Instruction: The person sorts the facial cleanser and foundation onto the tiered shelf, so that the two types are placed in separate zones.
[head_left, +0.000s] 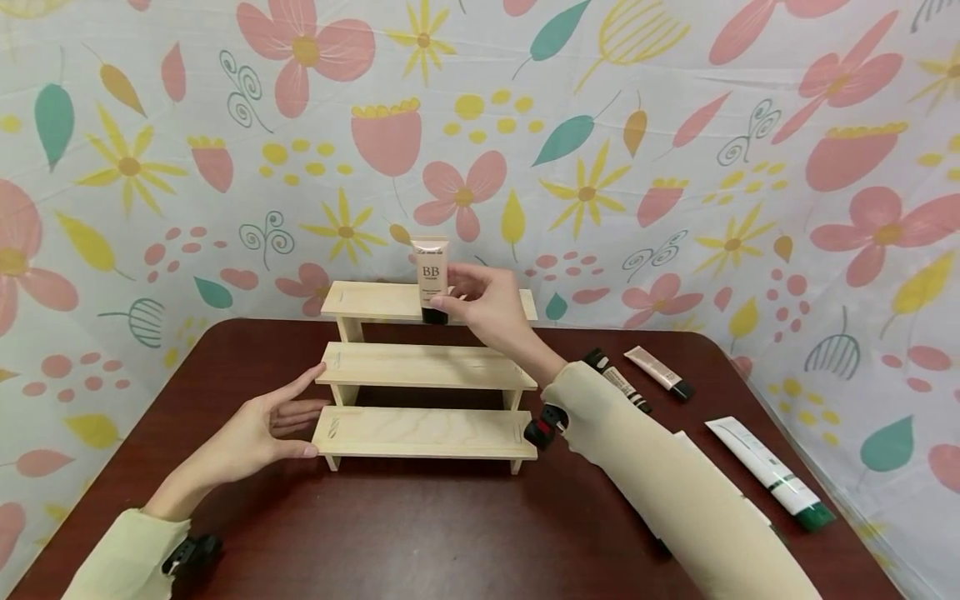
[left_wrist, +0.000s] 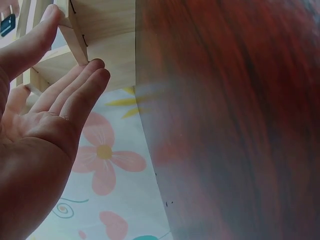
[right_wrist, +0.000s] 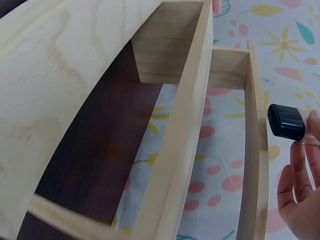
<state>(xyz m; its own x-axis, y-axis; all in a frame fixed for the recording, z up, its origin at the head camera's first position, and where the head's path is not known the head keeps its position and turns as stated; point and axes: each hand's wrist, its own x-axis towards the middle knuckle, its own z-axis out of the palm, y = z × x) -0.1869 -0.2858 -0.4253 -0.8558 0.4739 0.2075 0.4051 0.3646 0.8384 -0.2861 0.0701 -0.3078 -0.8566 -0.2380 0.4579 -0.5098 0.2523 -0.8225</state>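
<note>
My right hand [head_left: 487, 304] pinches a beige BB cream tube [head_left: 431, 275] upright, its black cap pointing down, at the top step of a three-tier wooden shelf [head_left: 427, 429]. In the right wrist view the black cap [right_wrist: 286, 122] shows beside the edge of the top board, with fingers [right_wrist: 302, 175] at the tube. My left hand [head_left: 251, 433] rests at the shelf's left end, thumb by the bottom step and fingertips at the middle one. In the left wrist view its fingers [left_wrist: 82, 90] are extended against the wood.
Right of the shelf lie a dark-and-beige tube [head_left: 618, 382], another beige tube with a black cap [head_left: 660, 372] and a white tube with a green cap [head_left: 772, 471]. The right sleeve [head_left: 660, 475] partly covers another white tube. A floral cloth [head_left: 480, 200] hangs behind the brown table [head_left: 420, 533].
</note>
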